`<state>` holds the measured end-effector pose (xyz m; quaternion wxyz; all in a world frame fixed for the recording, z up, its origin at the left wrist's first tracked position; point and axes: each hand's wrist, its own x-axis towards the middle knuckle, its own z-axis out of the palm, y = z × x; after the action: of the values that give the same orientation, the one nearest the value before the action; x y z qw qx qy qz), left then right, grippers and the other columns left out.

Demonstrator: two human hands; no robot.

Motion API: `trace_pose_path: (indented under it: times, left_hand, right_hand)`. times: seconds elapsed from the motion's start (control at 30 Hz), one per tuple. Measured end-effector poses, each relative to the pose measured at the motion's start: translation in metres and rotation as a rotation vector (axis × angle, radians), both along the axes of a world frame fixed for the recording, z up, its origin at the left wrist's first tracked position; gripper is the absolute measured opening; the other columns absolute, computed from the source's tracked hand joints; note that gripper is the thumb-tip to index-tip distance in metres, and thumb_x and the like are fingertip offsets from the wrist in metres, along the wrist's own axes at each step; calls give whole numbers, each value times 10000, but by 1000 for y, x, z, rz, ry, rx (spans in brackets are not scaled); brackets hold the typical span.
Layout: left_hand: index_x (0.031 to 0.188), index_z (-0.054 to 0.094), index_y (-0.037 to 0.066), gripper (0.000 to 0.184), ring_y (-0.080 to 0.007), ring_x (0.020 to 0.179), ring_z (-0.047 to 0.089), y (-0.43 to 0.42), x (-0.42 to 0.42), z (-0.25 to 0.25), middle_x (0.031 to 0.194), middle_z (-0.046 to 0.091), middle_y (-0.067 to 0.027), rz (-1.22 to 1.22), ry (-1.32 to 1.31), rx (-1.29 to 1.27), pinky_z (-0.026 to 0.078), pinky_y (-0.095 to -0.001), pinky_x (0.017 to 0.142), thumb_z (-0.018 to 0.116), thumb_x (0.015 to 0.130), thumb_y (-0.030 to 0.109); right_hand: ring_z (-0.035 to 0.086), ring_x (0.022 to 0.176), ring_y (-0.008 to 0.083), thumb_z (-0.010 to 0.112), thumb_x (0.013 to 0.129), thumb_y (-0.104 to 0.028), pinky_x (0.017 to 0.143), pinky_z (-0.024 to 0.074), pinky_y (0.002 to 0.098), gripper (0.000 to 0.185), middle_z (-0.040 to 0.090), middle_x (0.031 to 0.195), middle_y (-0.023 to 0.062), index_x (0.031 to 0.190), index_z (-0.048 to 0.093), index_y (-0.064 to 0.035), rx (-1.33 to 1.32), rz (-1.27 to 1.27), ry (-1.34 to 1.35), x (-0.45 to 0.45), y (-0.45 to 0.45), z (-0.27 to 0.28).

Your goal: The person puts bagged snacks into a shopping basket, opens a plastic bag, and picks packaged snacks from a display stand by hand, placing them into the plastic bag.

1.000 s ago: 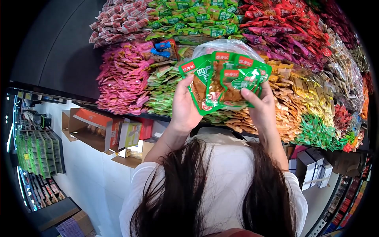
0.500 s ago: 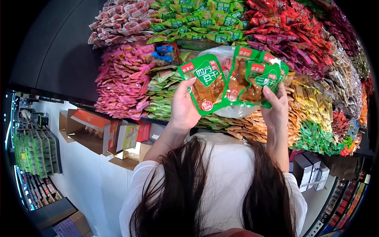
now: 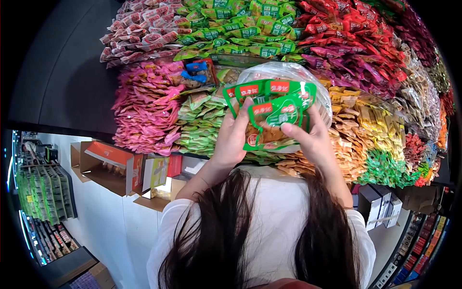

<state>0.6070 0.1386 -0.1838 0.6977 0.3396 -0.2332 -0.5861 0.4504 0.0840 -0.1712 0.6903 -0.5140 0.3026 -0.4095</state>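
Observation:
Several green snack packets [image 3: 276, 118] with red labels overlap between my two hands, in front of my chest. My left hand [image 3: 233, 137] grips their left side, thumb on the front. On the right, my right hand [image 3: 313, 137] pinches the packets, its thumb over the front one and its fingers behind. Just behind them, a clear plastic bag [image 3: 315, 79] lies on the snack display, partly covered by the packets.
Rows of pink packets [image 3: 147, 108], green packets [image 3: 250, 29], red packets [image 3: 346, 29] and yellow packets [image 3: 380, 125] fill the display. Open cardboard boxes [image 3: 108, 166] stand below left, white boxes [image 3: 378, 207] below right. A dark panel [image 3: 62, 72] borders the display's left.
The packets were spread apart, with one in my left hand and others in my right. Now my hands are closer together and the packets overlap in one bunch.

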Motion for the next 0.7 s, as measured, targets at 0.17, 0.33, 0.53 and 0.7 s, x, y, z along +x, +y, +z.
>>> trace_pose_path:
  times: [0.17,0.33,0.53,0.7]
  left_hand:
    - [1239,458,24,423,-174,1028,565,-1,6,-3,1160,552,-104,113,-507,-78,449,-318,875,372,987,353]
    - [1153,500,12,342,-281,1218,362,-18,12,3,1305,387,-162,609,-1186,-367,263,-386,1028,485,946,284]
    - [999,649,85,265,-284,1200,420,-9,43,-2,1333,403,-164,263,-1598,-64,334,-374,976,692,776,221]
    - [1171,575,53,442,-313,1201,454,-30,39,-17,1272,478,-195,-17,-1392,-145,377,-355,963,628,733,66]
  right_hand:
    - [461,1149,163,713,770,-48,957,392,314,685,483,1232,67,1341,336,-51,-10,63,-36,6,0,-10]
    - [515,1088,186,652,794,2,923,445,350,583,517,1172,67,1300,371,-69,22,-119,-268,0,-26,4]
    - [538,1079,223,601,815,10,954,423,386,500,529,1183,96,1271,398,-21,-204,-344,-307,-29,-49,15]
    - [532,1075,211,684,746,16,900,477,374,617,515,1187,95,1283,384,-31,-146,-42,-138,-12,-33,1]
